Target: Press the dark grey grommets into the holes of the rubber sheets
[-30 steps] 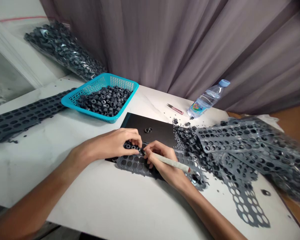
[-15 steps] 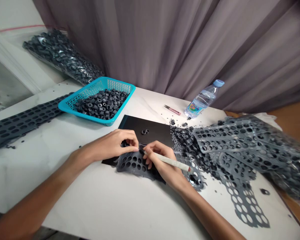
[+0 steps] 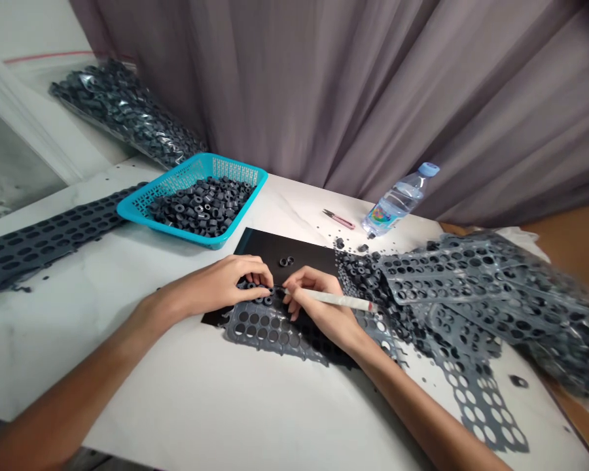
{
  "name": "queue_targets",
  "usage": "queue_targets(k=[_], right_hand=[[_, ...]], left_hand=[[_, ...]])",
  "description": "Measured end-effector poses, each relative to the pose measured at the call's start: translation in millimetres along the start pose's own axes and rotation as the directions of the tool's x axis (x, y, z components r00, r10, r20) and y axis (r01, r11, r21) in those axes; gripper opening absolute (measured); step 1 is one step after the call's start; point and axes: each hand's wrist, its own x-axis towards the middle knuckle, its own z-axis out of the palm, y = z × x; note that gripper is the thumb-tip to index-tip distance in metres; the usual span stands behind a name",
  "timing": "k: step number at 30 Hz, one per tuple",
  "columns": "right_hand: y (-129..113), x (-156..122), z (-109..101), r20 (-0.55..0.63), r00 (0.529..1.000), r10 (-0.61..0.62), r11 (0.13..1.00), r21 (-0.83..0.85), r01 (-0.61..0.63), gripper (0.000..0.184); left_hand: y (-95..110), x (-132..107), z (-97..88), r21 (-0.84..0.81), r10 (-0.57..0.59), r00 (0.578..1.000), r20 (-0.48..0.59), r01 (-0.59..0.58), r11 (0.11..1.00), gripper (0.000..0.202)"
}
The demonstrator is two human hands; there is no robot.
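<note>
White tabletop [image 3: 196, 392]: left hand [image 3: 238, 278] pinched the perforated sheet [image 3: 259, 327], I figured for steadiness; right hand [image 3: 324, 301] gripped a pen-like tool [image 3: 346, 301].

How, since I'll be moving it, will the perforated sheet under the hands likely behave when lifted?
The perforated sheet would probably flex, as only narrow webs separate its holes. It is likely light for its size, since holes take up much of it. Its ragged near edge might snag.

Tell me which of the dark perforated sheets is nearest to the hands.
The middle sheet, partly on the black mat, beneath the left hand and right hand; the others lie left, by the blue basket, or right, in a pile.
</note>
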Motion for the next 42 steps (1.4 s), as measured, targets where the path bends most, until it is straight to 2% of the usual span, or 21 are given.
queue_targets(k=[6,17,26,35,42], right_hand=[[8,-3,1,0.033,0.999,0.011,0.999,-0.034,-0.009,0.005],[4,-5,3,0.029,1.000,0.005,0.999,-0.045,-0.004,0.007],[5,-5,2,0.040,0.999,0.002,0.997,-0.082,0.002,0.009],[2,-6,3,0.036,0.999,0.014,0.998,-0.069,-0.012,0.012],[4,-6,3,0.034,0.999,0.009,0.991,-0.131,-0.004,0.014]], left_hand=[[-2,0,0.9,0.011,0.010,1.000,-0.006,-0.010,1.000,0.011],[7,-2,0.7,0.138,0.024,1.000,0.009,-0.025,0.990,0.016],[13,-2,-0.4,0.164,0.051,0.999,0.007,-0.052,0.985,0.019],[7,0,0.6,0.187,0.104,0.995,0.011,-0.104,0.977,0.021],[8,0,3.0,0.238,0.138,0.990,0.020,-0.139,0.961,0.018]])
